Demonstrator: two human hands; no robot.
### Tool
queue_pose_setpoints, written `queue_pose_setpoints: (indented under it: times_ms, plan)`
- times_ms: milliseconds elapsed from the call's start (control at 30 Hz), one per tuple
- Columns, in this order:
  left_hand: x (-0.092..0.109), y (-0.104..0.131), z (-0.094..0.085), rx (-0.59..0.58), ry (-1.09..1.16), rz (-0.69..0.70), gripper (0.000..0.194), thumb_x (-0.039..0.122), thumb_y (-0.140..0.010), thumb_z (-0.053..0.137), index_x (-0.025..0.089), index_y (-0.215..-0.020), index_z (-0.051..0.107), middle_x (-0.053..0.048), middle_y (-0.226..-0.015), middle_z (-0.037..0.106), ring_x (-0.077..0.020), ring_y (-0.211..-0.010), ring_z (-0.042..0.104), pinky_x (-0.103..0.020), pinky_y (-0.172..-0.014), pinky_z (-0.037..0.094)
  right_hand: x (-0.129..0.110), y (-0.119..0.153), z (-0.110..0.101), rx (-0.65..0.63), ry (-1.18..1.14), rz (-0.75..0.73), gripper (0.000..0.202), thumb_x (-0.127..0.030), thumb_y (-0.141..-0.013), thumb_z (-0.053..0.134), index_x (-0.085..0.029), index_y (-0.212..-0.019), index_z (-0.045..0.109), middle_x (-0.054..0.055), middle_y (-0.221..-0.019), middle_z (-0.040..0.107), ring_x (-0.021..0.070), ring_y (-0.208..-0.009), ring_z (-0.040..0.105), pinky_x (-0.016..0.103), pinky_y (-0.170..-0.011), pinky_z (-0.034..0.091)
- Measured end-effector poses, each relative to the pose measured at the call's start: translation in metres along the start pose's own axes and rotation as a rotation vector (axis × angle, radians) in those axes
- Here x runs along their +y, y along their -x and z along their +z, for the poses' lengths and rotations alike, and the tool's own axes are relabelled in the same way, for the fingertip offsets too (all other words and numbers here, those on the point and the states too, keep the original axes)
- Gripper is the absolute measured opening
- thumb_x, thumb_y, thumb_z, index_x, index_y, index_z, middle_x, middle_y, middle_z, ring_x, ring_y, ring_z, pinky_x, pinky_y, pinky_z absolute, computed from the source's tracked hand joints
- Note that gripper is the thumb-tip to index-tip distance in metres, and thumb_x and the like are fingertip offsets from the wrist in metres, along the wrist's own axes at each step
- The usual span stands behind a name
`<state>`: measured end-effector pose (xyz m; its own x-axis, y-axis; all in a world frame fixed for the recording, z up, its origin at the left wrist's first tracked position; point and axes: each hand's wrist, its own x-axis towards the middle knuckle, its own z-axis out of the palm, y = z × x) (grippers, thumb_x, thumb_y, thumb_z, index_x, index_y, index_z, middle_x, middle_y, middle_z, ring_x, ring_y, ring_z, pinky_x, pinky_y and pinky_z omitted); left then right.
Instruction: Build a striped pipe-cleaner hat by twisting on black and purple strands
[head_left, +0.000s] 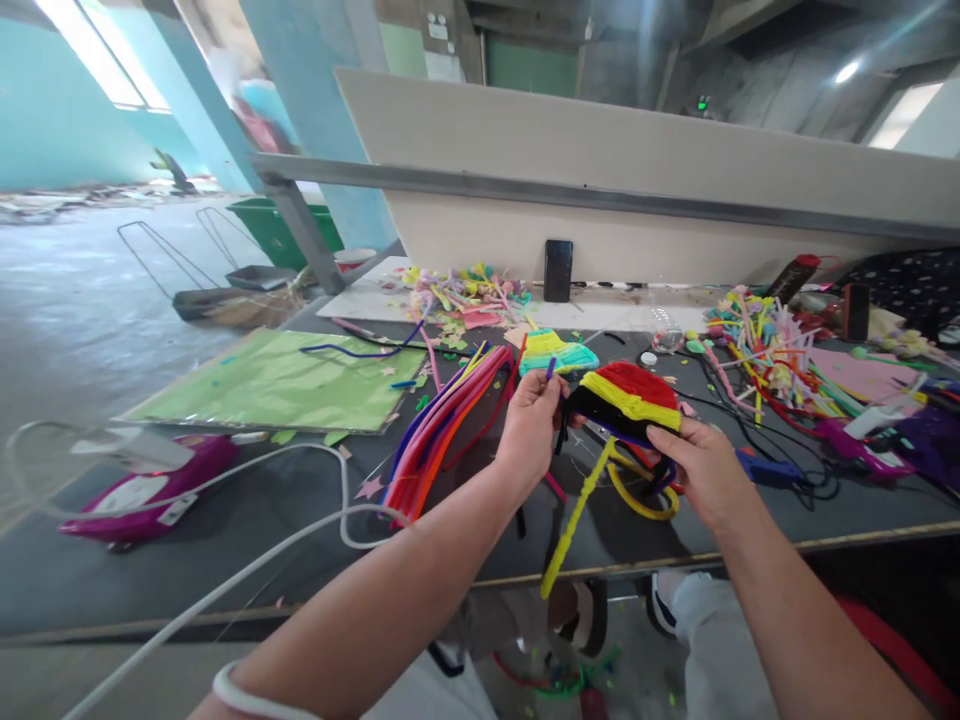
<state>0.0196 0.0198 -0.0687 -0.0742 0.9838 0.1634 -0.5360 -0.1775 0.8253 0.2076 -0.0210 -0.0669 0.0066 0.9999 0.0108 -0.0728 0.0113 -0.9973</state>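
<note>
A fuzzy panel of red, yellow and black stripes point(628, 397) hangs in the air over the table's front part. My right hand point(694, 460) pinches its lower right corner. At its left end, my left hand point(536, 415) has thumb and fingers pressed together on a purple stem point(551, 368), whose tip sticks up. Just behind my left hand lies a yellow and turquoise fuzzy piece point(555, 352). Below the panel, a yellow fuzzy stem point(577, 520) slants down over the table edge, beside a looped yellow stem point(645, 500).
A bundle of pink, orange and purple stems point(442, 430) lies left of my hands. Farther left are a green sheet point(292, 380) and a magenta device point(150, 490) with a white cable. A phone point(558, 270) stands at the back; a blue glue gun point(772, 468) lies right.
</note>
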Motion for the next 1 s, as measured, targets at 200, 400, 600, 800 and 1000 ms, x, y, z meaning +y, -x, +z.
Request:
queue_pose_setpoints:
  times_ms: [200,400,600,800,1000]
  plan:
    - [-0.002,0.003,-0.002,-0.05,-0.191,0.08,0.02,0.037,-0.079,0.06,0.018,-0.079,0.055,0.003,-0.073,0.051,-0.0072,-0.056,0.047,-0.016,-0.042,0.041,-0.008,-0.003,-0.016,-0.264,0.067,0.174,0.038,-0.036,-0.073,0.072,-0.021,-0.107,0.066,0.006,-0.102,0.07,0.0215,-0.09,0.064,0.036,-0.084,0.048]
    - [-0.006,0.013,0.005,-0.226,-0.279,0.003,0.02,0.039,-0.079,0.06,0.019,-0.078,0.054,0.002,-0.073,0.052,-0.0081,-0.056,0.047,-0.017,-0.043,0.041,-0.025,-0.005,-0.023,-0.119,0.42,-0.318,0.067,-0.034,-0.072,0.072,-0.029,-0.133,0.045,0.006,-0.138,0.048,0.0231,-0.125,0.045,0.041,-0.105,0.032]
    - [-0.012,0.022,0.012,-0.379,-0.396,-0.015,0.012,0.03,-0.08,0.059,0.018,-0.079,0.062,0.003,-0.07,0.055,-0.0079,-0.06,0.048,-0.019,-0.057,0.042,-0.032,-0.004,-0.009,-0.372,0.753,-0.29,0.075,-0.024,-0.06,0.078,-0.029,-0.129,0.048,0.006,-0.119,0.062,0.0253,-0.107,0.057,0.035,-0.089,0.042]
    - [-0.01,0.02,0.01,-0.42,-0.502,0.04,0.011,0.026,-0.076,0.065,0.016,-0.077,0.07,-0.003,-0.077,0.063,-0.0125,-0.073,0.054,-0.023,-0.069,0.042,-0.035,-0.017,-0.015,-0.618,0.901,-0.145,0.021,-0.036,-0.067,0.07,-0.018,-0.077,0.065,-0.004,-0.062,0.056,0.0123,-0.059,0.048,0.024,-0.056,0.034]
    - [-0.012,0.022,0.01,-0.48,-0.459,0.008,0.011,0.026,-0.075,0.066,0.017,-0.077,0.072,-0.004,-0.08,0.063,-0.013,-0.073,0.055,-0.023,-0.068,0.041,-0.033,-0.021,-0.014,-0.851,0.776,-0.048,0.026,-0.04,-0.07,0.066,-0.016,-0.065,0.059,-0.006,-0.057,0.044,0.0084,-0.053,0.038,0.022,-0.051,0.028]
